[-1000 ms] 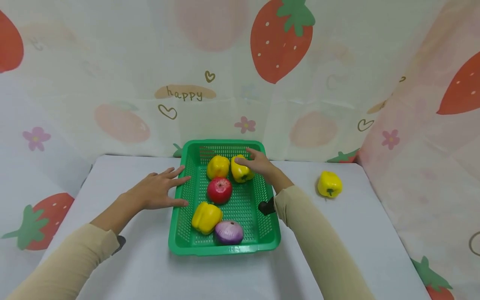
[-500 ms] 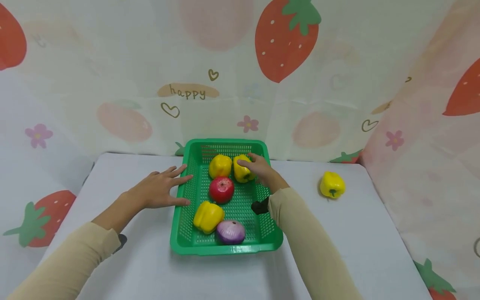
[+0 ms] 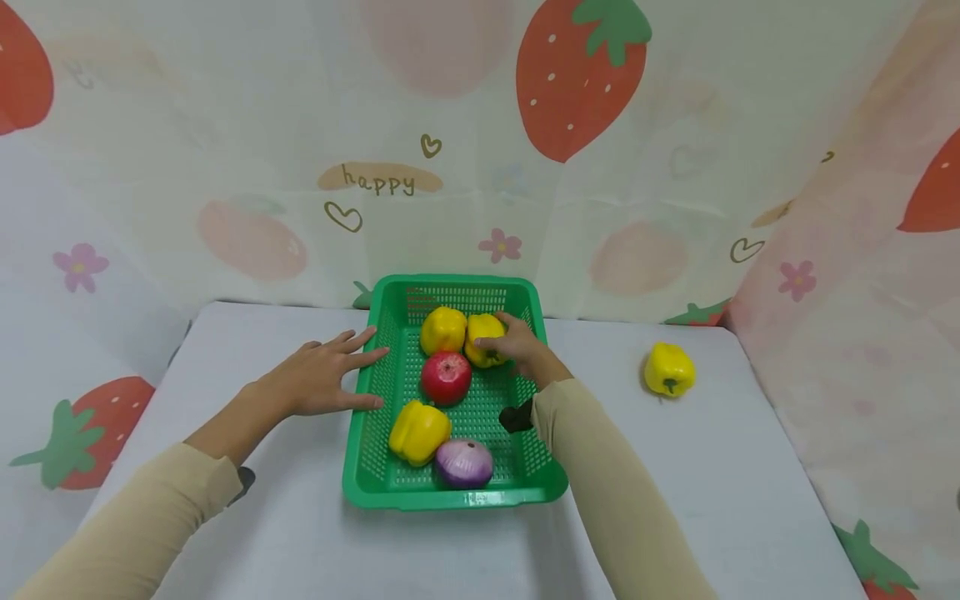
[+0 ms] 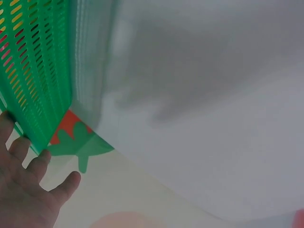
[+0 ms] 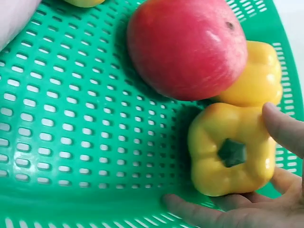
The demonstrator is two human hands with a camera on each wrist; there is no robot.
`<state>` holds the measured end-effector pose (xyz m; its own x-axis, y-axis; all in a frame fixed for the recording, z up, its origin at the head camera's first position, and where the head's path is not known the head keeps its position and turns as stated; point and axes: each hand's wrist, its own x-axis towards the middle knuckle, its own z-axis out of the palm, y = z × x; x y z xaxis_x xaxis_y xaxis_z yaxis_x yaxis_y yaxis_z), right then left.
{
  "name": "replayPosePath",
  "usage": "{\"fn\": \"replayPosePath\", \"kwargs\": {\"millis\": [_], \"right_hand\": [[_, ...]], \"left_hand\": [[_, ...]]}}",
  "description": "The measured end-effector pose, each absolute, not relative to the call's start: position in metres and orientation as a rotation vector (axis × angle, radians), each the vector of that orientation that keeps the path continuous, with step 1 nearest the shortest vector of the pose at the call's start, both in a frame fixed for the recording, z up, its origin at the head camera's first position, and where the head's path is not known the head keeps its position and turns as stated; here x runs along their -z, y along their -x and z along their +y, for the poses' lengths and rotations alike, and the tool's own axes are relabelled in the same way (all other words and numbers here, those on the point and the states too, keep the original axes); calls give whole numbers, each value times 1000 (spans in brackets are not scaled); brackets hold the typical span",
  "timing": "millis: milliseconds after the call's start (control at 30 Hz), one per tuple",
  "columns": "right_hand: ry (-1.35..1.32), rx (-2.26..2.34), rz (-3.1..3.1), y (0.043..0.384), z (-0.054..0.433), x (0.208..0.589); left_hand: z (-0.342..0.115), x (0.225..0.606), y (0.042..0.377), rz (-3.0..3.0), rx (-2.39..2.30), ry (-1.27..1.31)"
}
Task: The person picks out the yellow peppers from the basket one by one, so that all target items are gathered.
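Observation:
A green plastic basket (image 3: 457, 498) with slotted walls stands on the white table. At its far right corner my right hand (image 3: 522, 343) grips a yellow bell pepper (image 5: 232, 152), thumb on one side and fingers round the other. Beside that pepper sit a second yellow bell pepper (image 3: 442, 330) and a round red fruit (image 3: 446, 378). Nearer the front lie another yellow bell pepper (image 3: 420, 432) and a purple onion (image 3: 465, 463). My left hand (image 3: 318, 377) has its fingers spread, fingertips right at the basket's left rim.
One more yellow bell pepper (image 3: 670, 369) lies on the white table (image 3: 675, 467), to the right of the basket. A fabric backdrop (image 3: 465, 108) printed with strawberries hangs behind the table and along its sides.
My right hand has come down onto the far right pepper and closed round it. The left hand stays at the rim. The view has shifted slightly.

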<state>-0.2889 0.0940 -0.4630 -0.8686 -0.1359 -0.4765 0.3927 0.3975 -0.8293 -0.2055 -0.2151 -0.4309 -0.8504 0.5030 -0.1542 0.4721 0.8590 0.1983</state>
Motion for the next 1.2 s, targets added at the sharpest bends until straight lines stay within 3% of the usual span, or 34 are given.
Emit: {"fn": "replayPosePath", "kwargs": {"millis": [533, 900, 1200], "right_hand": [[-209, 1497, 2146, 288, 95, 462], [-203, 1394, 2130, 289, 97, 432], [-23, 1333, 2162, 288, 112, 409]], "left_hand": [[-212, 427, 203, 2825, -232, -747], [-211, 426, 202, 2832, -219, -741], [-212, 426, 202, 2833, -205, -747]]}}
